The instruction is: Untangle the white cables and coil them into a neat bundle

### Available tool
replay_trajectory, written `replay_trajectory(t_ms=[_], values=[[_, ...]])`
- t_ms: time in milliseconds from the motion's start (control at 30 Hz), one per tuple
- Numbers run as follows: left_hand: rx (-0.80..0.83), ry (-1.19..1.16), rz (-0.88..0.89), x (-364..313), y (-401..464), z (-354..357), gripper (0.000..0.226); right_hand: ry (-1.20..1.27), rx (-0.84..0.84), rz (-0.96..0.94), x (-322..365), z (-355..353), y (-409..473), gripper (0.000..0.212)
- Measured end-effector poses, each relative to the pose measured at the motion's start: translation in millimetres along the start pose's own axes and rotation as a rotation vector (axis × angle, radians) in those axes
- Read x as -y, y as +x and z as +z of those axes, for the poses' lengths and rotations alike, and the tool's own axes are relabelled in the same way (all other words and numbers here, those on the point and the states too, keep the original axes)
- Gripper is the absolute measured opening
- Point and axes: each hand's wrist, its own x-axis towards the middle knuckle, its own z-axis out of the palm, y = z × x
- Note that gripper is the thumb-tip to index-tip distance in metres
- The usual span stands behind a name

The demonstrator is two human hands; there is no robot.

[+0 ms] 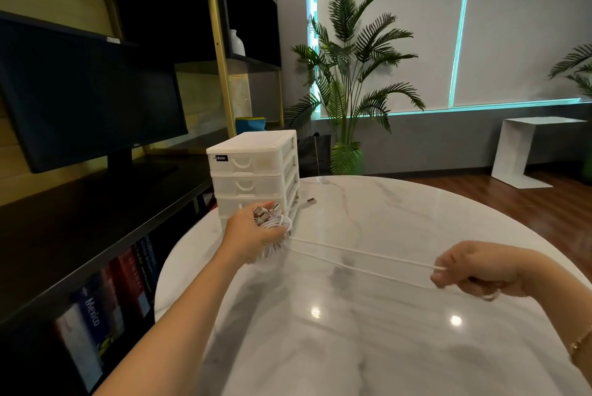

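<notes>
white cables (358,259): stretched taut above the marble surface (368,331) between both hands. left hand (256,232) grips the bundled plug ends; right hand (474,270) pinches two strands. advice: keep even tension, feed loops leftward.

Office, monitor (86,101), bookshelves (105,315), marble table (384,347), potted palm (349,75)

Table (368,331): marble-look top, white with grey veining, glossy, mirrors ceiling lights. Drawers (253,171) at 10 o'clock: translucent white plastic, smooth. Cables (358,259): white, smooth plastic sheath. Plugs (266,211): metal tips. Floor (512,200) at 2 o'clock: dark wood, satin. Monitor (86,97): matt black.
</notes>
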Motion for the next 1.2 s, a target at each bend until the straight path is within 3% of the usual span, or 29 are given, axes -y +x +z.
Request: replay_trajectory(t_ms=[100, 200, 300, 367, 500, 567, 667, 767, 867, 933, 1033, 1200], values=[[-0.011, 0.038, 0.026, -2, -1, 0, 0.043, -0.335, 0.029, 0.189, 1, -4, 0, 0.02], [-0.031, 0.056, 0.038, -4, -2, 3, 0.044, -0.456, 0.0, 0.292, 4, -2, 5, 0.01], [-0.052, 0.1, 0.056, -4, -5, 2, 0.04, -0.589, -0.086, 0.352, 2, -4, 8, 0.019], [-0.114, 0.106, 0.031, 2, -3, -5, 0.039, -0.571, -0.123, 0.275, -9, -9, 7, 0.024], [-0.087, -0.124, -0.136, 14, 0, -25, 0.029, 0.086, -0.353, -0.028, -33, -18, 5, 0.037], [-0.028, -0.305, -0.189, 16, -3, -27, 0.025, 0.223, -0.482, -0.067, -33, -16, 12, 0.03], [0.037, -0.447, -0.253, 14, -6, -23, 0.017, -0.011, -0.618, 0.017, -33, -9, 35, 0.02], [0.088, -0.563, -0.321, 10, -8, -11, 0.012, -0.421, -0.707, 0.131, -23, 6, 54, 0.038], [0.144, -0.649, -0.368, -1, -11, 7, 0.009, -0.37, -0.914, -0.203, 18, 44, 56, 0.05], [0.156, -0.688, -0.383, -4, -11, 19, 0.011, -0.25, -0.741, -0.43, 51, 82, 52, 0.05], [0.171, -0.718, -0.39, -7, -13, 36, 0.015, -0.214, -0.402, -0.397, 70, 120, 56, 0.054], [0.162, -0.673, -0.397, 0, -14, 45, 0.013, -0.2, -0.439, -0.405, 61, 100, 60, 0.024]])
